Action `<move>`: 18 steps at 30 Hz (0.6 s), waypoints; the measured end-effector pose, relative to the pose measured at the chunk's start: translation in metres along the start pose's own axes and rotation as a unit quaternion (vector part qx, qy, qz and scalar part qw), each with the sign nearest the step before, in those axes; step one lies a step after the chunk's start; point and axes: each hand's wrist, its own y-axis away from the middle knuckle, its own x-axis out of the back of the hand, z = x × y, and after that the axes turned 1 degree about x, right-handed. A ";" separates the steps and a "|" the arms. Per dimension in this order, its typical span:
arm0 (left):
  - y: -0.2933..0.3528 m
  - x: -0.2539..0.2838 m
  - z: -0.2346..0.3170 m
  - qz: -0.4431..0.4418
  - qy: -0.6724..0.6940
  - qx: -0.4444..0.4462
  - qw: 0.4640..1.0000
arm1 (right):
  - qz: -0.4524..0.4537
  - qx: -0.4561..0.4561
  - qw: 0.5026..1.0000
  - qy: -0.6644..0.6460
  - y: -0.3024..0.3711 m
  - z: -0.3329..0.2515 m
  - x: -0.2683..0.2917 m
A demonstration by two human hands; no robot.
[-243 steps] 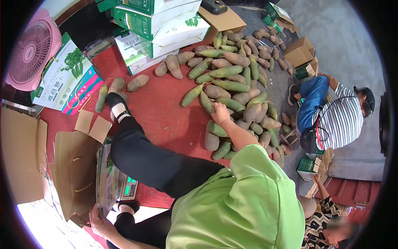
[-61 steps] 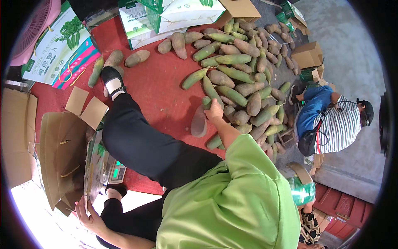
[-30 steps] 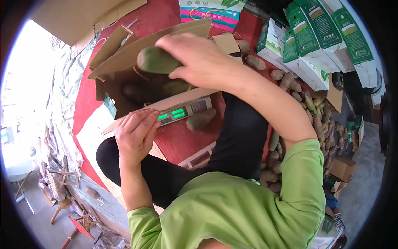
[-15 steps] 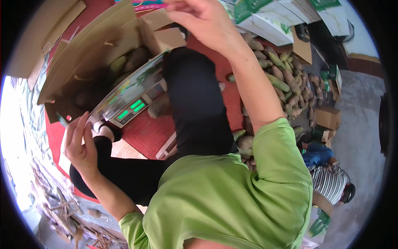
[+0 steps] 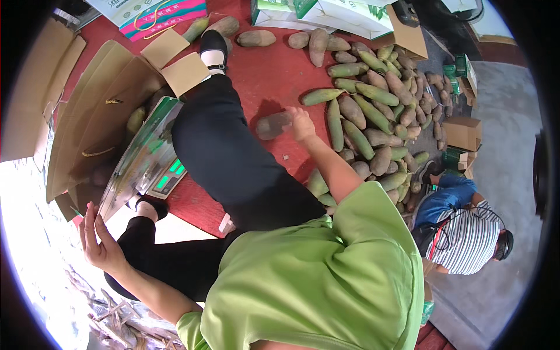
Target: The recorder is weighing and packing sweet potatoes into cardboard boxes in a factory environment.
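My right hand (image 5: 302, 123) has its fingers closed round the right end of a dull brownish radish (image 5: 272, 126), just above the red floor covering. My left hand (image 5: 104, 245) is at the near corner of an open carton (image 5: 131, 157), its fingers and thumb bent at the edge of the glossy green-printed wall. Inside the carton a green radish (image 5: 136, 119) shows; the wall hides most of the contents. Under the carton a scale (image 5: 166, 182) with a lit green display is partly covered by my leg.
A big pile of green and brown radishes (image 5: 373, 116) spreads to my right. Several more lie along the far side, by white-green boxes (image 5: 344, 16) and a colourful bag (image 5: 160, 17). A person in a striped shirt (image 5: 466, 242) bends at the right. Dry sticks (image 5: 116, 321) lie lower left.
My right hand has come down from above the carton's far end to the right and now grips a radish. My left hand has shifted slightly, still at the carton's corner. The view has moved.
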 end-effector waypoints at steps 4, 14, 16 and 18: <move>0.001 0.006 0.003 0.009 -0.007 0.028 1.000 | -0.055 0.124 0.985 0.104 0.004 -0.031 -0.009; -0.008 0.003 0.020 0.010 0.022 0.004 1.000 | -0.147 0.177 0.934 0.275 -0.027 -0.050 -0.030; -0.009 0.005 0.021 0.009 0.024 -0.016 1.000 | -0.146 0.195 0.931 0.273 -0.043 -0.061 -0.039; -0.009 0.006 0.020 0.002 0.007 -0.027 1.000 | -0.133 0.211 0.948 0.196 -0.046 -0.084 -0.054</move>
